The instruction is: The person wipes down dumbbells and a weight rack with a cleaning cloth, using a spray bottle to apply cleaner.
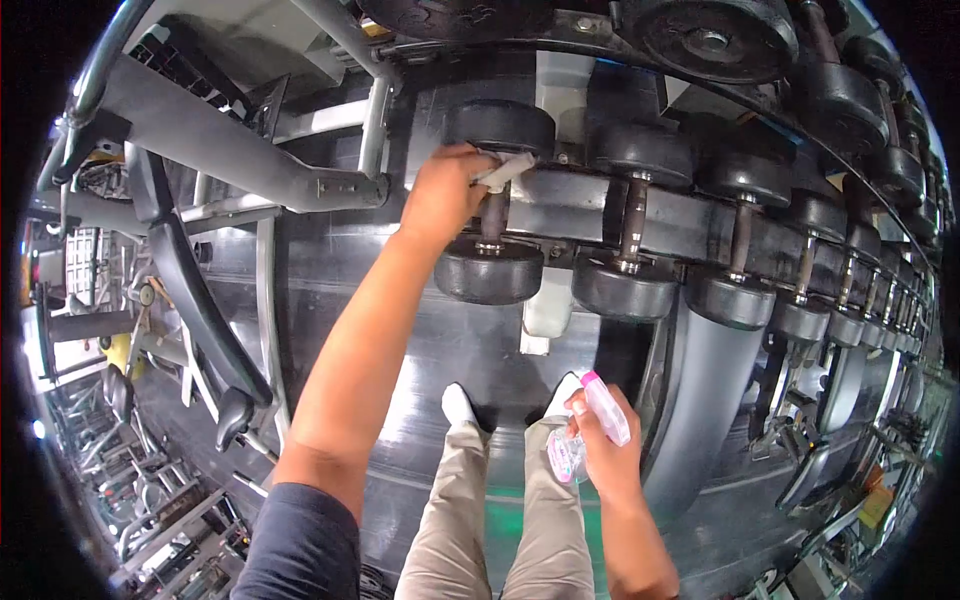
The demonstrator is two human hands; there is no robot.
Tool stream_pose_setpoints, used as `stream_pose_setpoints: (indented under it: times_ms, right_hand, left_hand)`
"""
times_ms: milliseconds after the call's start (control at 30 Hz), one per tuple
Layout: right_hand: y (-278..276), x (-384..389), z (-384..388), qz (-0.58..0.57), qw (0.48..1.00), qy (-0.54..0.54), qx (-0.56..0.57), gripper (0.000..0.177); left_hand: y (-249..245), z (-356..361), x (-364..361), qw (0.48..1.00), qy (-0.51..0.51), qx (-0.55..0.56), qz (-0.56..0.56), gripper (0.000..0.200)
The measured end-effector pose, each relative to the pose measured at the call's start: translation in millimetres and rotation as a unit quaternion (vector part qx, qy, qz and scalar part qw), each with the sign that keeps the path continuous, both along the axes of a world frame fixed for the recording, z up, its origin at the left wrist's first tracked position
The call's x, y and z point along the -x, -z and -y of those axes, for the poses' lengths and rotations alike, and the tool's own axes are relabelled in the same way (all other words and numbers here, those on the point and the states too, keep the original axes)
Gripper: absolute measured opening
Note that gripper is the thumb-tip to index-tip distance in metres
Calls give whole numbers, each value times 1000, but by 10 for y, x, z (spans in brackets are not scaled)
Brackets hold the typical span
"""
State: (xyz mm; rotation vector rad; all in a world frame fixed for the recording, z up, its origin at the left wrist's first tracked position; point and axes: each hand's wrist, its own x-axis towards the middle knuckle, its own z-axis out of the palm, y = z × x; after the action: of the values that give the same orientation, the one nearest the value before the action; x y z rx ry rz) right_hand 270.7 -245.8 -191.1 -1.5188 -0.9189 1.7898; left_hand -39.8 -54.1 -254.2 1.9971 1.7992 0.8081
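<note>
My left hand (452, 192) is closed on a pale folded cloth (508, 172), which lies against the handle and inner side of the upper head of the leftmost dumbbell (490, 272) on the lower rack. Lower down and to the right, my right hand (607, 440) is wrapped round a clear spray bottle (566, 456) with a pink and white spray head. That bottle is held in front of my right leg, below the second dumbbell (625, 285), and touches no dumbbell.
More dumbbells (738, 290) line the lower rack rightward, and others (705, 38) sit on the upper rack. A grey padded machine frame (240, 140) and a black bench pad (205, 300) stand at the left. My feet (458, 405) are on the dark floor.
</note>
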Motion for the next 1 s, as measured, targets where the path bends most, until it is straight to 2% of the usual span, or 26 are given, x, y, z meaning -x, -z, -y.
stream_pose_setpoints:
  times_ms: [100, 200, 233, 333, 367, 467, 500, 600, 700, 800, 833, 933, 1000]
  right_hand:
    - [36, 7, -63, 8, 1000, -23, -11, 18]
    - [49, 25, -61, 10, 999, -31, -13, 17]
    - [59, 21, -48, 0, 999, -28, -14, 18]
    - [72, 33, 6, -21, 999, -23, -12, 19]
    - [72, 39, 15, -23, 999, -24, -10, 20]
    - [81, 45, 65, -31, 999, -20, -6, 20]
    - [79, 41, 86, -34, 999, -19, -3, 21]
    - [-18, 47, 76, -34, 999, -20, 14, 20]
    - [-47, 0, 90, -13, 999, -36, 1, 19]
    - [-65, -13, 68, -12, 999, -32, 0, 18]
    - [-71, -7, 57, -16, 1000, -26, 1, 18]
    - [-88, 5, 26, -25, 1000, -12, 4, 19]
    - [-99, -14, 27, -26, 1000, -17, 2, 20]
  left_hand:
    - [128, 203, -49, 997, 24, -3, -68, 36]
    - [8, 403, 112, 983, 131, 104, -77, 41]
    - [47, 405, 201, 974, 155, 160, -31, 45]
    - [-5, 359, 317, 969, 126, 211, 14, 46]
    - [-17, 306, 293, 982, 115, 148, -17, 47]
    - [-38, 118, -61, 998, 25, -27, 41, 48]
    - [103, 142, -137, 998, 24, -42, -30, 48]
    - [146, 245, -286, 985, 138, 6, -107, 44]
    - [-5, 359, -278, 969, 166, 156, -92, 43]
    - [-5, 295, -110, 977, 81, 187, -54, 41]
    - [-58, 272, -82, 991, 77, 90, -64, 38]
    - [94, 285, -36, 996, -62, -12, -62, 38]
    - [200, 379, 76, 996, -7, 91, -23, 39]
